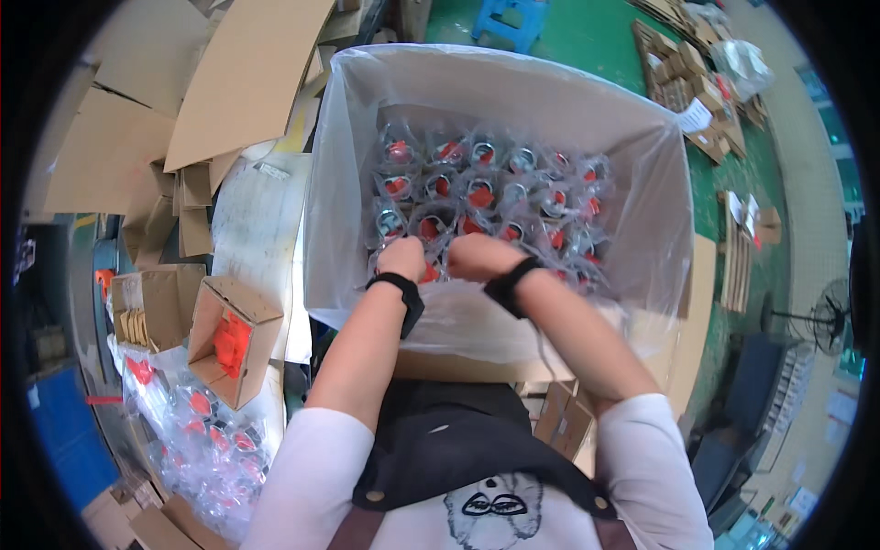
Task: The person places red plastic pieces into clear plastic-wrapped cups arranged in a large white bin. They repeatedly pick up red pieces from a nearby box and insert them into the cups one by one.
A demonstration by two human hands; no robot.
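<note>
A large carton (674,229) lined with clear plastic stands in front of me. Inside it are rows of round metal parts (483,154) with red pieces, each in a clear plastic bag. My left hand (403,258) and my right hand (481,258) are both inside the carton, over the row nearest me, a small gap between them. The fingers of both are curled inward. What they pinch, if anything, is hidden behind the hands. Below and between them shows a red piece (430,273) in plastic. Each wrist wears a black band.
At the left, a small open box (259,316) holds red pieces (231,345), and another box (147,307) stands beside it. Below lie more bagged metal parts (215,449). Cardboard sheets (243,82) lean at the upper left. Beyond the carton are a blue stool (511,20) and a fan (830,316).
</note>
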